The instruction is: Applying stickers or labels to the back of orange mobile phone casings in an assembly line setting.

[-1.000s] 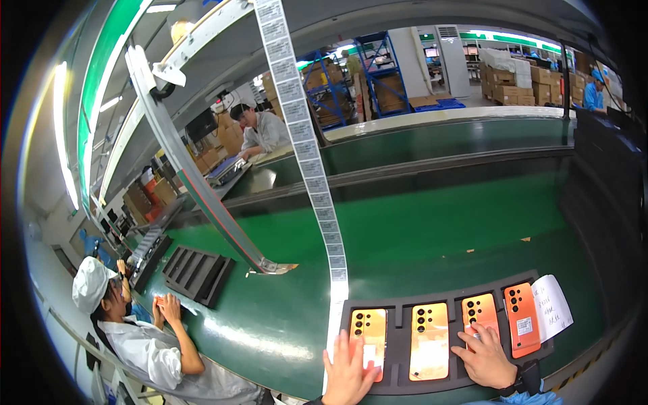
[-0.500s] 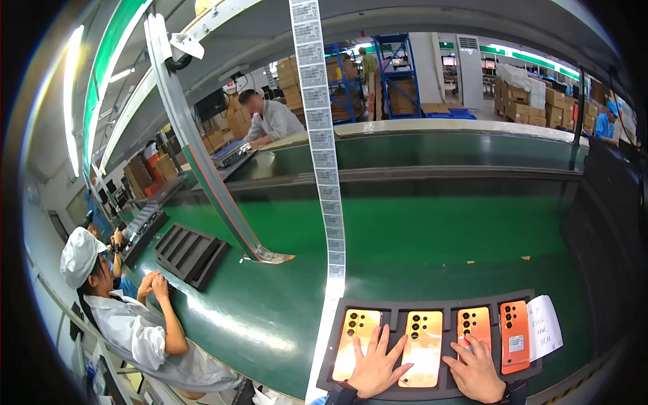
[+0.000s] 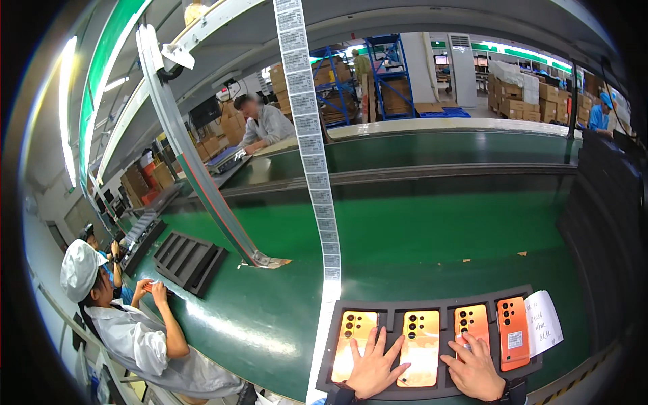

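Observation:
Several orange phones lie back side up in a black foam tray (image 3: 446,329) in front of me. My left hand (image 3: 373,368) is spread open, its fingers resting across the leftmost phone (image 3: 351,351) and reaching the left edge of the second phone (image 3: 422,344). Over the lower half of the third phone (image 3: 470,315) lies my right hand (image 3: 478,371), fingers apart and holding nothing. The rightmost phone (image 3: 511,320) bears a white label and is untouched. Beside it, a handwritten paper sheet (image 3: 542,320) sticks out past the tray's right side.
A long strip of printed labels (image 3: 312,145) hangs down to the green bench (image 3: 432,229) left of the tray. Stacked black trays (image 3: 189,260) lie farther left, near a metal post (image 3: 202,189). A co-worker (image 3: 125,324) in a white cap sits at the left.
My hands stay in the same place on the phones. The co-worker at the left has shifted their hands, and an orange item now shows in them. The view has tilted slightly.

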A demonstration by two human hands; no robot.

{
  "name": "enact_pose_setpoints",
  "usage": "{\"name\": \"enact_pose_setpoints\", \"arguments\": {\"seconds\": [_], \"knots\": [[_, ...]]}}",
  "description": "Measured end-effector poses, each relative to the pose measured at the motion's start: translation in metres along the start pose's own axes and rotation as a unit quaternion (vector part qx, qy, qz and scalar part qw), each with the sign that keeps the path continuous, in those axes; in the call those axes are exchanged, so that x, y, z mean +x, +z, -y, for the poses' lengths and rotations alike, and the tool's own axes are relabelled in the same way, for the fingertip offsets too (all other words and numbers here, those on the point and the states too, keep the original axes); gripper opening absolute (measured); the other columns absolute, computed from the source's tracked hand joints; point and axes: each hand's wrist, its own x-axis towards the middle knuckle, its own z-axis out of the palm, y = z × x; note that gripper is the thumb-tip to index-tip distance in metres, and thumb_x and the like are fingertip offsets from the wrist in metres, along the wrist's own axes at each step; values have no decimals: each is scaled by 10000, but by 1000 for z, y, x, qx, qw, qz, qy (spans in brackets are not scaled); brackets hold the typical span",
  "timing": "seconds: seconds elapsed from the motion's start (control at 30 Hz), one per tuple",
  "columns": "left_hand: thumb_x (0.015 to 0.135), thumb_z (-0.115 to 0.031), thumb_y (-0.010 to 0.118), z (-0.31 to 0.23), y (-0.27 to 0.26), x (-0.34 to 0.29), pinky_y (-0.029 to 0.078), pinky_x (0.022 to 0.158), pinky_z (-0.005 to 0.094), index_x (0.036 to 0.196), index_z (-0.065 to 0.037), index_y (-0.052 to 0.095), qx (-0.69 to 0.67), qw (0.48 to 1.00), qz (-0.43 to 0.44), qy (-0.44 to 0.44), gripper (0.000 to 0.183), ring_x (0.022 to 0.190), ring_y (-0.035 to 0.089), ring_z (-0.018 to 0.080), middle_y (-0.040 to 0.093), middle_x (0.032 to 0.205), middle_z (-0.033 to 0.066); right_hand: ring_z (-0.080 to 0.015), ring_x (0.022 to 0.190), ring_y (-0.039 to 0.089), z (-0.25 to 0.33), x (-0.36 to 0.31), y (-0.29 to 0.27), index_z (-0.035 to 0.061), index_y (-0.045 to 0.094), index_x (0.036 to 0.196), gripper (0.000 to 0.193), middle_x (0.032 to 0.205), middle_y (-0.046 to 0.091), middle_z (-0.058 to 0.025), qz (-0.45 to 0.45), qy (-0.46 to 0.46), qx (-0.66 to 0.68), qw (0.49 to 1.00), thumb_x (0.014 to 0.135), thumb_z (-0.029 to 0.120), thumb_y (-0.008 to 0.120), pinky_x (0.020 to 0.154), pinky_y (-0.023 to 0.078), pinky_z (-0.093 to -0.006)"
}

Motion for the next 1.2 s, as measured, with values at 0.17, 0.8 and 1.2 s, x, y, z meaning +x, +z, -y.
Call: {"name": "enact_pose_setpoints", "arguments": {"seconds": [0.17, 0.8, 1.2], "knots": [[871, -570, 465, 0, -1, 0, 140, 961, 738, 1409, -206, 351, 13, 1000, 8, -3, 660, 1373, 168, 417, 270, 1431, 269, -408, 1173, 403, 3, 6, 0, 98, 670, 1020, 285, 1188, 547, -141, 2, 1, 3, 1000, 752, 68, 578, 940, 334, -529], [862, -576, 476, -1, -1, 1, 97, 950, 762, 1403, -212, 363, -21, 1000, 16, -12, 662, 1379, 147, 414, 268, 1434, 267, -385, 1223, 383, 2, 0, 0, 67, 598, 1083, 258, 1272, 491, -156, -9, 7, 8, 1000, 839, 141, 557, 981, 307, -536], [863, -599, 458, 4, 10, -1, 79, 943, 773, 1412, -229, 343, -26, 999, -19, -4, 672, 1378, 149, 417, 277, 1432, 259, -388, 1232, 376, 3, 0, -1, 61, 599, 1100, 289, 1270, 484, -156, 5, -4, -10, 1000, 828, 155, 582, 984, 317, -528]]}}
